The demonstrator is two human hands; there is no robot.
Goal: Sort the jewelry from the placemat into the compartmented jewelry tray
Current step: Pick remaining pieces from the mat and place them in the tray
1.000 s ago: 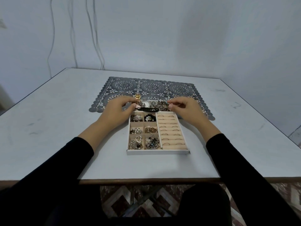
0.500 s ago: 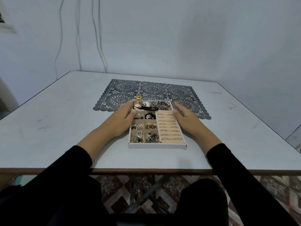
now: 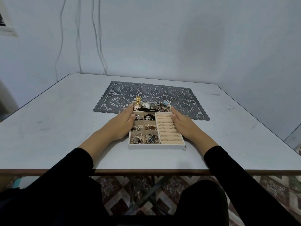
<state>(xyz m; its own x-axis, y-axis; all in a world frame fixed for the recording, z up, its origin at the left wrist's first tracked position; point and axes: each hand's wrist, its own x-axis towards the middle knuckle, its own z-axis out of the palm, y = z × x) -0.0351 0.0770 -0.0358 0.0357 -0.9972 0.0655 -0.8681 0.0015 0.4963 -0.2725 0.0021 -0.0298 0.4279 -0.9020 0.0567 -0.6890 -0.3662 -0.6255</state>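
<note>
While flanking jewelry tray (image 3: 156, 146) at centre frame: left hand (image 3: 123, 124) and right hand (image 3: 184, 126) flat, fingers straight and together, laid along its side walls; far end on placemat (image 3: 151, 90).

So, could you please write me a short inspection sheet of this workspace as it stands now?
Surface: pale table, faint scuff marks.
Job's things: dark lace placemat; tray with its far end on the placemat, small compartments filled, rings in the right-hand rows, a gold watch poking over the far rim.
Clutter: nothing seen.
Hands: left hand and right hand flat against the tray's sides, fingers straight.
Cables: thin cables hang down the wall behind the table.
Surroundings: plain wall, patterned floor below.
</note>
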